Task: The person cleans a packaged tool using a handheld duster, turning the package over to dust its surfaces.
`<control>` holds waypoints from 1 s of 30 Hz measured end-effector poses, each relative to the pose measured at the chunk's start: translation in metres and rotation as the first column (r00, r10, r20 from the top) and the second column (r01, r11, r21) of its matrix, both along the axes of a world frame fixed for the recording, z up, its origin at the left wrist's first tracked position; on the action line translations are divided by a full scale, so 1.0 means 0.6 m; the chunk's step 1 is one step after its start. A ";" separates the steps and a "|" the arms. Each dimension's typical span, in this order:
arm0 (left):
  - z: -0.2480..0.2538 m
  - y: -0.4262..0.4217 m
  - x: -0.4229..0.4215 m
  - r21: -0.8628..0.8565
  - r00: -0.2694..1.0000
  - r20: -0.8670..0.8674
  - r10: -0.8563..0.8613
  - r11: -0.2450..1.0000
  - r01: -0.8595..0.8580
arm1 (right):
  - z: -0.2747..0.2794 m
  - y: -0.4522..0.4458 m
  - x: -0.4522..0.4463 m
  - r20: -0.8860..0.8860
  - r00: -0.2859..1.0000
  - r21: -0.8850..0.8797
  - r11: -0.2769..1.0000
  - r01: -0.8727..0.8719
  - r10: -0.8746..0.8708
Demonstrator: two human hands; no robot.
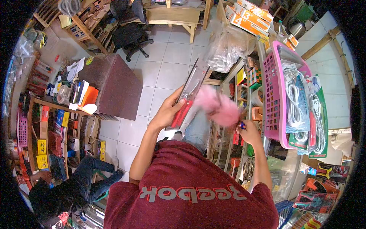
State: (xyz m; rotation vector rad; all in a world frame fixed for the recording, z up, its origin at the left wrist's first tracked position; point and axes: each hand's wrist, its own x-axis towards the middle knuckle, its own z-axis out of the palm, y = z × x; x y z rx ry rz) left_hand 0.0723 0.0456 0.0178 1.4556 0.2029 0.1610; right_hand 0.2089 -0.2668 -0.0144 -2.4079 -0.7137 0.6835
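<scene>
My left hand [167,108] is closed around a long, narrow packaged tool [183,110] with a red handle and a dark upper part. The pack is held tilted in front of my body, and I cannot make out the exact kind of tool. In my right hand [249,132] is the handle of a fluffy pink duster [221,107], whose head is smeared by motion. The duster head is close to the right side of the pack; whether they touch I cannot tell.
At right, a pink plastic basket [270,99] holds packaged white cables [293,99]. Clear plastic bags [225,45] and orange-white boxes [249,17] lie beyond. A brown cabinet [118,84] and an office chair [131,36] stand left. A person [76,187] is low at lower left.
</scene>
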 end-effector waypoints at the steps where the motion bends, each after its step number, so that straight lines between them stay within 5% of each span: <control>1: -0.001 0.000 0.000 -0.005 1.000 -0.004 -0.008 1.000 0.008 | 0.006 0.003 0.001 -0.016 0.998 0.044 0.997 0.060 -0.060; 4: 0.004 -0.002 0.004 0.045 1.000 0.008 -0.003 0.999 0.003 | 0.006 0.002 0.001 -0.145 0.978 -0.125 0.978 -0.168 0.149; 7: -0.001 0.001 0.006 0.086 0.999 0.001 -0.041 0.995 0.041 | 0.026 0.013 -0.007 -0.078 0.985 -0.230 0.959 -0.166 0.152; 11: -0.014 0.002 0.010 0.066 0.994 0.036 -0.105 0.993 0.103 | -0.017 0.001 0.014 -0.170 0.977 0.210 0.964 0.163 -0.128; 14: -0.010 0.004 0.015 0.077 0.993 0.020 -0.120 0.990 0.118 | -0.026 -0.011 0.011 -0.163 0.986 0.113 0.992 0.053 -0.034; 17: -0.019 0.007 0.016 0.103 0.993 0.001 -0.119 0.988 0.118 | 0.014 0.001 -0.001 0.000 0.999 -0.166 0.985 -0.052 0.052; 21: -0.015 0.005 0.014 0.147 0.991 -0.022 -0.128 0.981 0.130 | -0.022 -0.010 0.021 -0.023 0.970 0.110 0.964 0.242 -0.241; 27: -0.013 0.008 0.017 0.138 0.989 -0.026 -0.147 0.979 0.149 | -0.050 -0.021 0.019 0.103 0.956 0.106 0.959 0.264 -0.275; 30: -0.017 0.004 0.014 0.102 0.989 -0.039 -0.143 0.984 0.147 | -0.065 -0.033 0.040 -0.193 0.893 0.315 0.837 0.448 -0.406</control>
